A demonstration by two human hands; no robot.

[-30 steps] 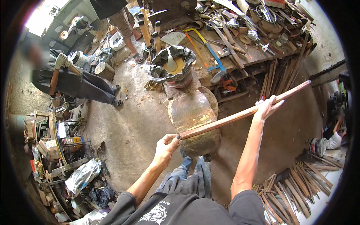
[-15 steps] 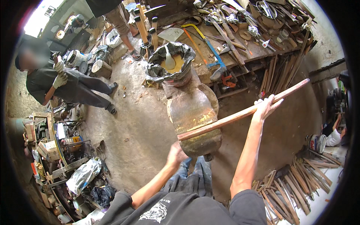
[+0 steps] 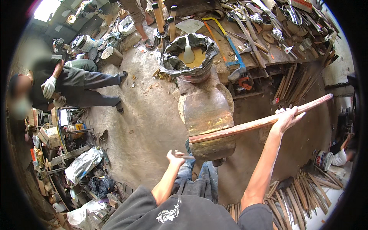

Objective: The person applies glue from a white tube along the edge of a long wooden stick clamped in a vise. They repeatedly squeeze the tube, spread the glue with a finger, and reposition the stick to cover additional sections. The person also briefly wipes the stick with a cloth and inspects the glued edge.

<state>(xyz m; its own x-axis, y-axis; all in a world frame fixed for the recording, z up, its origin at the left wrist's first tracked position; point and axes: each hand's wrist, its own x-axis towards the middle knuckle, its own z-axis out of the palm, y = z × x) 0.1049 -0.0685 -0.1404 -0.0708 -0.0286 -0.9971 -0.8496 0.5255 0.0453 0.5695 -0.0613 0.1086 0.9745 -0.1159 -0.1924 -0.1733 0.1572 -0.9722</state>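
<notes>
Wooden stick has its left end across the worn block, right hand gripping it toward the other end, left hand clear of it, fingers part-curled, can't tell if holding anything.

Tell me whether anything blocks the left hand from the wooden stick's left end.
Nothing visible does: an open gap separates the left hand from the wooden stick, and the rounded block lies beside that gap.
</notes>
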